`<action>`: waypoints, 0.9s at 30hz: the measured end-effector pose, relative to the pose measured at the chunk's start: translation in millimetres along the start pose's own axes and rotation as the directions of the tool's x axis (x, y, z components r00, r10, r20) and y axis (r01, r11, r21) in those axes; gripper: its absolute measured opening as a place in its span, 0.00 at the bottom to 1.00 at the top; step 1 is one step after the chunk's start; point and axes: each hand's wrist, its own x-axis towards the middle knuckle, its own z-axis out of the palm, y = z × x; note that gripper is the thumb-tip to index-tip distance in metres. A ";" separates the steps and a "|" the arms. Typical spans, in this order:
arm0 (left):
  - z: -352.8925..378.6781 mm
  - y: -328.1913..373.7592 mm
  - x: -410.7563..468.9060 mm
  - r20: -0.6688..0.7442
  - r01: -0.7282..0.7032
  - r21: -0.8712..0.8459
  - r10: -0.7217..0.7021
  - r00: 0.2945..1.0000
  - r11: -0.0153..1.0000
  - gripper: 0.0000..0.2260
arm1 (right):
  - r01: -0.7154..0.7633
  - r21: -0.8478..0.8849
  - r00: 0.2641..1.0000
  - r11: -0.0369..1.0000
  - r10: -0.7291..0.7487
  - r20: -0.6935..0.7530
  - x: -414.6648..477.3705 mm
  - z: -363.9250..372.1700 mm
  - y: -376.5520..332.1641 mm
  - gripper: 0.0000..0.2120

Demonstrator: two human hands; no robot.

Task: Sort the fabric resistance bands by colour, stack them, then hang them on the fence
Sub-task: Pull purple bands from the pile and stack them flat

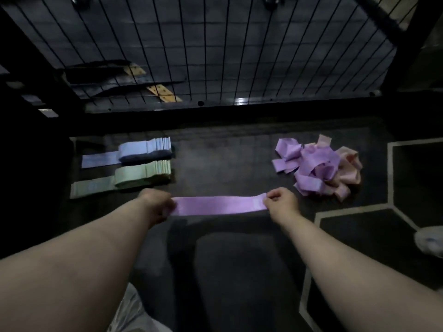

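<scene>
A purple fabric band (217, 205) is stretched flat just above the dark floor. My left hand (159, 207) pinches its left end and my right hand (280, 203) pinches its right end. To the far left lie a neat stack of light blue bands (143, 150) and, nearer me, a stack of green bands (141, 174). At the right sits a loose heap of purple bands (309, 164) mixed with pink bands (347, 168). The black wire fence (215, 49) stands beyond the floor area.
Tan perforated strips (163, 93) and dark shapes lie behind the fence. White lines (390, 173) mark the floor at the right. A pale shoe (430, 240) shows at the right edge. My dark-clad knee (235, 271) is below the band.
</scene>
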 end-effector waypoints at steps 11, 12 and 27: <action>32.5 -47.5 52.5 -0.346 0.086 -0.081 -0.108 0.932 0.993 0.14 | 0.009 -0.121 0.978 0.993 0.017 0.208 26.5 56.4 32.1 0.10; 34.7 -51.0 54.6 -0.358 0.088 -0.089 -0.114 0.927 0.992 0.14 | 0.019 -0.152 0.972 0.988 0.017 0.233 25.8 58.5 35.4 0.10; 45.3 -37.9 55.0 -0.499 0.280 0.228 -0.136 0.856 0.932 0.21 | -0.321 -0.219 0.931 0.922 0.265 -0.251 103.4 -51.9 57.9 0.18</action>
